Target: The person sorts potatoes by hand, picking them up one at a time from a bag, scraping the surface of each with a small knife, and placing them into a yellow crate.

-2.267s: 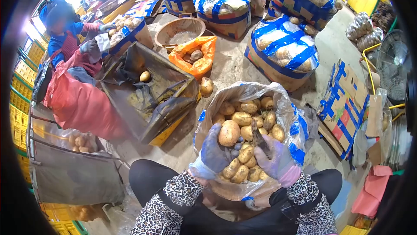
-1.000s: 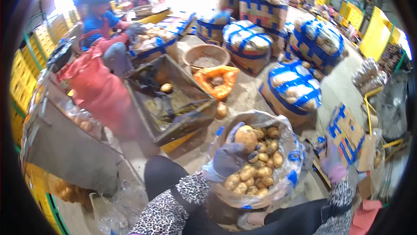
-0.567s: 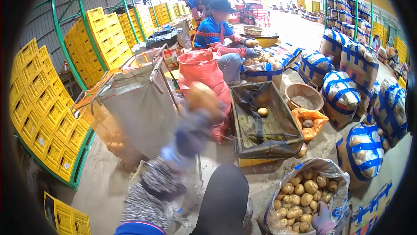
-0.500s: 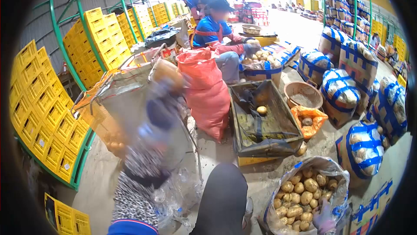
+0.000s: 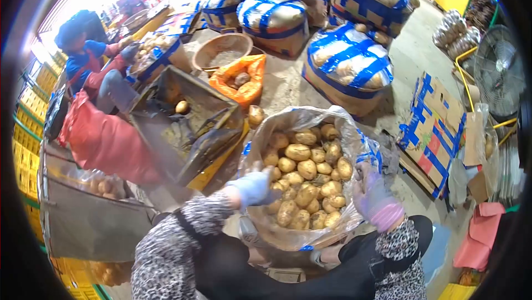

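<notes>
Between my knees stands a container lined with clear plastic (image 5: 354,122), filled with many potatoes (image 5: 306,169). My left hand (image 5: 252,187), in a pale blue-grey glove, hovers over the container's left edge, its fingers pointing at the potatoes and partly blurred. At the right rim is my right hand (image 5: 377,199), in a purplish glove with a pink cuff, against the plastic liner. Its fingers are blurred, and whether they pinch the liner cannot be made out.
A dark-lined tray (image 5: 188,134) with one potato lies to the left, beside a red sack (image 5: 108,139). Behind are an orange bag (image 5: 244,78), a round basin (image 5: 221,50) and taped sacks (image 5: 349,64). A co-worker (image 5: 91,59) sits at the upper left. Flattened cardboard (image 5: 435,134) and a fan (image 5: 499,70) are right.
The view has swung right, bringing the potato container to the middle. My left hand has moved from the red sack's side to the container; the brown blurred thing near it is gone from view.
</notes>
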### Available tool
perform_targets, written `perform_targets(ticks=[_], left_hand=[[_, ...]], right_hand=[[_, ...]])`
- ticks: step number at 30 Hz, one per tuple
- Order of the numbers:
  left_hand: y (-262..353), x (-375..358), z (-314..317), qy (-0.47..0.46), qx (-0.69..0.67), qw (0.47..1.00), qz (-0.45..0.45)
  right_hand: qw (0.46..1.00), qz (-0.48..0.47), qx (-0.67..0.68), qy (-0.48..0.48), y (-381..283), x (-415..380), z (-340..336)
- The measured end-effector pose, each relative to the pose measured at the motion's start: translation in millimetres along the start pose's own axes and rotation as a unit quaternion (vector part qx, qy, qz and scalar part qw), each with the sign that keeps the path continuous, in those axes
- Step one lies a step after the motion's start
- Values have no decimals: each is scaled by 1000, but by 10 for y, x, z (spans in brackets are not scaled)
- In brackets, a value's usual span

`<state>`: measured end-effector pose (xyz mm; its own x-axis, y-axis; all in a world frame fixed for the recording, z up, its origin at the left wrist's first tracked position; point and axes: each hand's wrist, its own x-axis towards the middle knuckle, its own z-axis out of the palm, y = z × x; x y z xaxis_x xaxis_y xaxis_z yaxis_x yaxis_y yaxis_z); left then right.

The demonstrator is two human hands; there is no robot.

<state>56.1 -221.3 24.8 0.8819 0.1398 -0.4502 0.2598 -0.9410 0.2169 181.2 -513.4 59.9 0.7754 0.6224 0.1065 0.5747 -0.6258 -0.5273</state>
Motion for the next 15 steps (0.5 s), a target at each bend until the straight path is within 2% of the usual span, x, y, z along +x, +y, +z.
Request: perform_targets(ticks=[1,2,4,6,7,8,10,13,14,15], left_hand=[[219,240,-8,-61,-59,996,-5],[405,508,5,-84,-71,994,-7],[445,1271,437,-78,-108,989,-62],[426,1850,855,84,-85,989,-90],[444,2011,910,83,-82,987,-113],[514,2063,870,65,-51,986,-142],[599,2082,982,126,-46,977,-166],[444,2011,858,83,-24,989,-120],[357,1965,813,50,16,995,-79],[312,1932,793,67,31,996,-59]], right_hand=[[999,15,-8,-27,-120,-1,-135],[999,20,-3,-39,-146,2,-193],[998,33,7,-62,-112,-24,-226],[998,23,14,-57,-44,-37,-253],[997,36,7,-65,-70,-29,-314],[996,49,1,-74,-97,-30,-372],[994,58,-15,-92,-94,-26,-439],[993,59,-19,-96,-87,-34,-446],[995,50,-18,-90,-87,-39,-441],[996,41,-17,-82,-94,-49,-433]])
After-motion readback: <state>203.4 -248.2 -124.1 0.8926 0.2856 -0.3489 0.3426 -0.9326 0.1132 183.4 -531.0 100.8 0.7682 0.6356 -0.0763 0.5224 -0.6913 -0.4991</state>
